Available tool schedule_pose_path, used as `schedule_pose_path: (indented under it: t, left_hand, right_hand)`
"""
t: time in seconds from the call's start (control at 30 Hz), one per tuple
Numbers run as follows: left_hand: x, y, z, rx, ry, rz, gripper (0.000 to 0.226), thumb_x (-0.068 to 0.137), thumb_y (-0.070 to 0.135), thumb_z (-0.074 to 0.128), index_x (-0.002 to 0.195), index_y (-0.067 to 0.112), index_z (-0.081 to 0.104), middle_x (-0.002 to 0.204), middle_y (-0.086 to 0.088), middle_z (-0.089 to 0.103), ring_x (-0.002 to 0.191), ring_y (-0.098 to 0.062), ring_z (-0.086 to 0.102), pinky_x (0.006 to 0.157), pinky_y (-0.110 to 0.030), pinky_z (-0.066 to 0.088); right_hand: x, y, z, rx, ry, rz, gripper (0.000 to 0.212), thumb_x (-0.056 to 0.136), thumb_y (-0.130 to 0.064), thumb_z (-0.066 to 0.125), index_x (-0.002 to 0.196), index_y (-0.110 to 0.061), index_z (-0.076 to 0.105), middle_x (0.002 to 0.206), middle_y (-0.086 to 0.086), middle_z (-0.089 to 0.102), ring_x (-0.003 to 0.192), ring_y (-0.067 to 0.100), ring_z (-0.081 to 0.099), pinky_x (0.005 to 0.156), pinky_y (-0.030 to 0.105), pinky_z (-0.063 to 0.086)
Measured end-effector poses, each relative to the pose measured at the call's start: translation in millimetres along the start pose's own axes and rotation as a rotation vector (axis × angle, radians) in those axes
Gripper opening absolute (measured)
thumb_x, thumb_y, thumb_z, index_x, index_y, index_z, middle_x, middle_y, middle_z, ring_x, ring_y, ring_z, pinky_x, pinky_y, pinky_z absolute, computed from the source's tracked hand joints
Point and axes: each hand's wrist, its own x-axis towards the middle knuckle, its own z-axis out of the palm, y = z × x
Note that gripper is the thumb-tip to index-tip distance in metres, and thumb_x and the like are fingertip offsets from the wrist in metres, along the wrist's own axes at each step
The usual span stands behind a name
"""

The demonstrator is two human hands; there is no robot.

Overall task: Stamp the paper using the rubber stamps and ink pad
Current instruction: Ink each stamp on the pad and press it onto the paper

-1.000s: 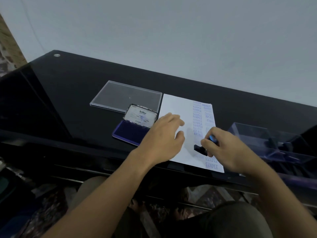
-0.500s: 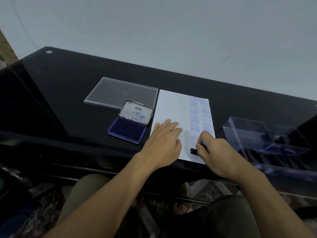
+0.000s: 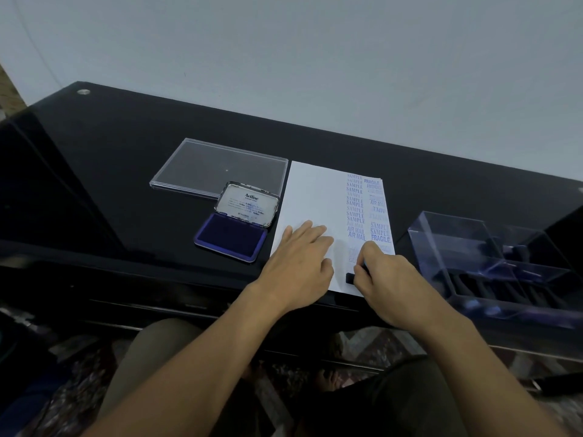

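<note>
Black rubber stamp (image 3: 350,278), pinched in the fingers of your right hand (image 3: 391,279), has dropped within a second onto the near edge of the paper (image 3: 315,193) below the blue marks (image 3: 355,203), apparently printing another, while your left hand (image 3: 299,266) stays flat, fingers straight, steadying the sheet.

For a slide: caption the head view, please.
Right hand presses a rubber stamp onto the paper while the left hand steadies it.
</note>
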Motion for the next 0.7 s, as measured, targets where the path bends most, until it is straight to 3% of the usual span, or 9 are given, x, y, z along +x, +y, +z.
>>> schedule_pose_path:
  t: [0.23, 0.47, 0.7]
  left_hand:
    - [-5.5, -2.2, 9.2, 0.042, 0.049, 0.021, 0.046, 0.101, 0.026, 0.035, 0.145, 0.016, 0.041, 0.161, 0.001, 0.024, 0.151, -0.016, 0.007, 0.124, -0.037, -0.001]
    - [-4.5, 0.4, 11.4, 0.063, 0.056, 0.013, 0.048, 0.100, 0.026, 0.035, 0.146, 0.016, 0.040, 0.161, 0.001, 0.024, 0.151, -0.015, 0.008, 0.124, -0.038, 0.000]
    - [-4.2, 1.3, 11.1, 0.074, 0.048, 0.010, 0.048, 0.099, 0.026, 0.034, 0.147, 0.016, 0.039, 0.161, 0.000, 0.023, 0.151, -0.015, 0.007, 0.124, -0.039, 0.000]
  right_hand:
    - [-1.1, 0.8, 6.4, -0.066, 0.024, -0.063, 0.021, 0.102, -0.015, 0.043, 0.083, -0.013, 0.035, 0.076, 0.008, 0.054, 0.061, 0.027, 0.050, 0.048, 0.032, 0.035]
    - [0.0, 3.3, 13.1, 0.009, 0.076, -0.030, 0.034, 0.102, -0.023, 0.043, 0.075, -0.025, 0.023, 0.065, 0.001, 0.049, 0.051, 0.021, 0.043, 0.046, 0.027, 0.025]
    - [-3.6, -0.9, 14.8, -0.008, 0.111, 0.005, 0.023, 0.103, -0.029, 0.039, 0.084, -0.021, 0.028, 0.067, -0.003, 0.048, 0.054, 0.016, 0.044, 0.046, 0.028, 0.024]
